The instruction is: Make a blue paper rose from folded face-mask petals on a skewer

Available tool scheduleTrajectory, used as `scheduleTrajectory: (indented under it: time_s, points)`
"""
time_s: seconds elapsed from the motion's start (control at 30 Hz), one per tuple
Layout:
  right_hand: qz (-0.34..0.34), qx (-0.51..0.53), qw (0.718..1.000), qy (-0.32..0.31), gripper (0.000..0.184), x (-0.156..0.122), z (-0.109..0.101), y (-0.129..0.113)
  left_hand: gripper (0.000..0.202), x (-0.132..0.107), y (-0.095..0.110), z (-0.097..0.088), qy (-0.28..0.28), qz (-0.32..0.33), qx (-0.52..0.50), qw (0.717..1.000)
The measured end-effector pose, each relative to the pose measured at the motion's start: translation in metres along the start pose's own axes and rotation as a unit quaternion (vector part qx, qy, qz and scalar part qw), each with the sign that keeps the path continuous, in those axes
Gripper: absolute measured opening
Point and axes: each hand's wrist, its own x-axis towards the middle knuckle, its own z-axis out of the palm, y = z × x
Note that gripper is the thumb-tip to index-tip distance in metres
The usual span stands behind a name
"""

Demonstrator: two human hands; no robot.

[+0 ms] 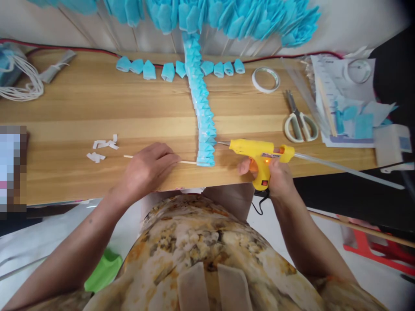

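My left hand (151, 166) rests at the table's front edge, its fingers closed on a thin wooden stick (188, 163). The stick's right end meets the lower end of a long strip of folded light-blue pieces (204, 112), which runs up the middle of the table. In my right hand (280, 177) is a yellow hot glue gun (251, 147) with a lit orange light. Its nozzle points left, close to the strip's right side; whether it touches I cannot tell. A clear glue stick (350, 170) sticks out of its back.
Small blue folded pieces (149, 70) lie in a row across the back. White paper bits (102, 144) are at left. To the right are a tape roll (266, 80), scissors (300, 123) and papers (348, 134). Blue petal bunches (227, 17) stand along the wall.
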Motion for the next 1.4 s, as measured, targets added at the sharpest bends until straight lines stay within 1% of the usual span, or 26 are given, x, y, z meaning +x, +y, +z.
scheduleTrajectory:
  time_s: [0.1, 0.17, 0.23, 0.3, 0.5, 0.6, 0.7, 0.8, 0.9, 1.03, 1.23, 1.4]
  points:
    - [0.000, 0.000, 1.000, 0.013, 0.055, -0.0011, -0.0004, 0.0019, 0.016, 0.0000, -0.0002, 0.0003, 0.006, 0.009, 0.001, 1.000]
    - [-0.027, 0.003, 1.000, 0.006, 0.050, -0.0015, -0.0009, 0.0051, 0.016, -0.0002, -0.0004, 0.0008, 0.010, 0.008, -0.001, 1.000]
    - [-0.068, 0.002, 0.998, -0.010, 0.050, -0.0017, -0.0006, 0.0076, 0.015, -0.0003, -0.0008, 0.0009, 0.010, 0.012, -0.007, 1.000]
    - [-0.086, -0.004, 0.996, -0.023, 0.052, -0.0019, 0.0003, 0.0081, 0.015, -0.0002, -0.0012, 0.0002, 0.008, 0.017, -0.011, 1.000]
    - [-0.073, 0.024, 0.996, -0.044, 0.047, -0.0028, 0.0018, 0.0054, 0.018, 0.0013, -0.0027, -0.0031, -0.001, 0.034, -0.007, 0.999]
    - [-0.073, 0.020, 0.996, -0.042, 0.045, -0.0023, 0.0018, 0.0044, 0.018, 0.0017, -0.0030, -0.0035, -0.001, 0.038, -0.005, 0.999]
    - [-0.078, 0.009, 0.996, -0.037, 0.045, -0.0012, 0.0028, 0.0030, 0.020, 0.0018, -0.0031, -0.0034, -0.004, 0.031, -0.010, 0.999]
    - [-0.091, 0.021, 0.995, -0.045, 0.044, -0.0005, 0.0034, 0.0031, 0.022, 0.0020, -0.0032, -0.0035, -0.011, 0.016, -0.016, 1.000]
    - [-0.091, 0.029, 0.994, -0.054, 0.041, -0.0007, 0.0028, 0.0044, 0.023, 0.0028, -0.0031, -0.0042, -0.012, 0.011, -0.014, 1.000]
    - [-0.087, 0.023, 0.994, -0.057, 0.039, -0.0014, 0.0013, 0.0049, 0.022, 0.0037, -0.0025, -0.0051, -0.010, 0.018, -0.017, 1.000]
    - [-0.080, 0.016, 0.995, -0.057, 0.042, -0.0009, 0.0018, 0.0033, 0.020, 0.0027, -0.0034, -0.0032, 0.000, 0.008, -0.031, 0.999]
    - [-0.080, 0.012, 0.995, -0.057, 0.043, 0.0001, 0.0031, 0.0002, 0.016, 0.0008, -0.0053, -0.0020, 0.014, 0.024, -0.021, 0.999]
